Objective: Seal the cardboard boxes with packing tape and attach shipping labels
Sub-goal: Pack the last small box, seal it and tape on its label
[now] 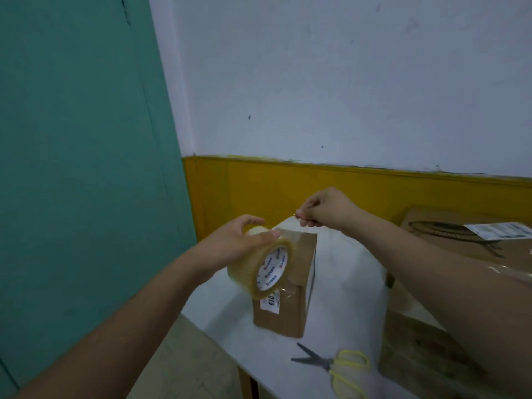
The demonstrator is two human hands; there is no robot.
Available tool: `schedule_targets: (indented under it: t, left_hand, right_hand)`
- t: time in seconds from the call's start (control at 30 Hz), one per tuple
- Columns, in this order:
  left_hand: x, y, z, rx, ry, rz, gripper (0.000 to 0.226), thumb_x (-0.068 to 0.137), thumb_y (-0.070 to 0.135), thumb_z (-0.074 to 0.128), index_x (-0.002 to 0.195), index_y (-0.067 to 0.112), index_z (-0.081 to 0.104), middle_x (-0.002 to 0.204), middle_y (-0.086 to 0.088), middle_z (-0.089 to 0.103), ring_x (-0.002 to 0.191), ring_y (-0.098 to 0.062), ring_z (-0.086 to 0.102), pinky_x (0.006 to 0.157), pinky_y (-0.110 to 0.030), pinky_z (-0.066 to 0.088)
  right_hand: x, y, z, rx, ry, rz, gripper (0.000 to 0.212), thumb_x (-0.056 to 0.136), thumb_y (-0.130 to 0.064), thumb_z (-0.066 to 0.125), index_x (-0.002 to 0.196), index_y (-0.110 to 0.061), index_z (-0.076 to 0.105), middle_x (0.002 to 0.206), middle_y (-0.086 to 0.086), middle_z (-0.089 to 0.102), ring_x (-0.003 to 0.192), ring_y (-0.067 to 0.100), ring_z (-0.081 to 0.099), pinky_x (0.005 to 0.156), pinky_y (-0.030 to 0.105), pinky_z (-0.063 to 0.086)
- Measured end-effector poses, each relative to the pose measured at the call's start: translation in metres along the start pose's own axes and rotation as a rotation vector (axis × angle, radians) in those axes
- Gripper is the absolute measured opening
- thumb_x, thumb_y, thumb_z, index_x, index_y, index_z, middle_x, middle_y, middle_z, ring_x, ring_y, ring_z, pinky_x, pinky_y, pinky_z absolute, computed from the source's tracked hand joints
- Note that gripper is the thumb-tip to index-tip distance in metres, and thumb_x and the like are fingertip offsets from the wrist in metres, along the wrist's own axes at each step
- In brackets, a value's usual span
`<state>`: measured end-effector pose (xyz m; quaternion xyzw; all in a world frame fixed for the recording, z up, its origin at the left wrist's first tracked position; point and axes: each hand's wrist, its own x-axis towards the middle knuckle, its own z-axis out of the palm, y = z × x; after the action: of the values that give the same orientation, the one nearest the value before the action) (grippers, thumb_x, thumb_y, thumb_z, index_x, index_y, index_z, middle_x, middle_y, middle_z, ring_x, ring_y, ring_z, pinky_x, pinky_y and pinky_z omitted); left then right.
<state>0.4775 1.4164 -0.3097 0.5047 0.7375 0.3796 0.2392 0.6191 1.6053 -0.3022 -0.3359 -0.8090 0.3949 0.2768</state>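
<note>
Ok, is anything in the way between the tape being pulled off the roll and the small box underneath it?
Nothing visible. The tape strip stretches from the roll in the left hand to the right hand, just above the small box.

The white sticker [270, 303] on the small cardboard box [290, 286] reads "019". The tape roll [266, 267] core carries red and blue printing, too small to read. The label [499, 229] on the far box [460, 237] is illegible.

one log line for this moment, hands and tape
left hand grips tape roll | right hand pinches tape end, strip pulled out above small box | scissors idle on table
</note>
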Motion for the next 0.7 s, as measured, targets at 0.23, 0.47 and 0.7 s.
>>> schedule_targets:
  t: [0.23,0.47,0.7]
  left_hand:
    - [0.008,0.007,0.001,-0.052,0.153,-0.104,0.062,0.077,0.071,0.066,0.126,0.035,0.060,0.119,0.001,0.065,0.099,-0.021,0.066,0.087,-0.042,0.057]
    - [-0.015,-0.011,0.006,-0.047,0.127,-0.157,0.050,0.086,0.065,0.062,0.121,0.029,0.065,0.108,-0.002,0.071,0.098,-0.027,0.068,0.094,-0.053,0.055]
    - [-0.030,-0.025,0.036,-0.006,0.200,-0.237,0.068,0.089,0.068,0.054,0.144,0.028,0.048,0.140,-0.008,0.057,0.119,-0.030,0.060,0.102,-0.049,0.050]
  right_hand:
    - [0.035,0.006,0.009,-0.173,0.060,-0.076,0.019,0.093,-0.022,0.068,0.087,-0.006,0.076,0.079,0.004,0.073,0.065,0.007,0.058,0.058,0.020,0.045]
    - [0.037,0.015,0.009,-0.326,0.018,-0.174,0.014,0.094,-0.025,0.067,0.092,-0.014,0.075,0.082,-0.001,0.074,0.066,0.002,0.060,0.059,0.015,0.044]
    - [0.045,0.015,0.029,-0.364,0.061,-0.231,0.017,0.094,-0.024,0.066,0.095,-0.010,0.076,0.085,0.004,0.074,0.072,0.009,0.062,0.072,0.023,0.049]
